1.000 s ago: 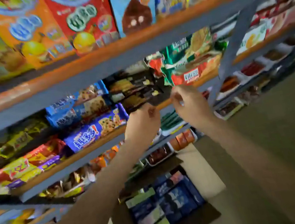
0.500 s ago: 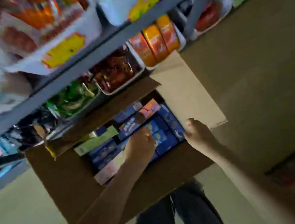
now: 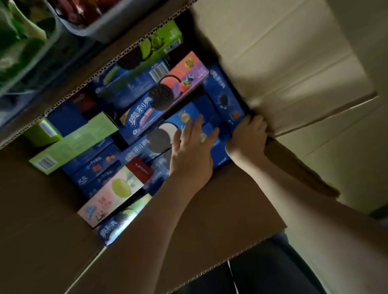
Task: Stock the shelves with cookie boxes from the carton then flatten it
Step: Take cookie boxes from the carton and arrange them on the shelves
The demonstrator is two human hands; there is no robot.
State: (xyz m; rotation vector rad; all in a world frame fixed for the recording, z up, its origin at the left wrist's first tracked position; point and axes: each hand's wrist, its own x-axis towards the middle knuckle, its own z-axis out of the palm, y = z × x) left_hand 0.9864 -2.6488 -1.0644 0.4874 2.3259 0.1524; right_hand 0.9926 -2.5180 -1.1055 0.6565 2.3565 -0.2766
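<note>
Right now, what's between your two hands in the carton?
In the head view, only a strip of flat blue cookie box lies between the left hand and the right hand, which grips the wall-side box.

Dim scene, brightest on the right flap of the carton, with both forearms in shadow, motion blur smearing the shelf bins, and wide-angle bending at the edges.

Left hand flat, fingers straight; right hand curled tight.
</note>
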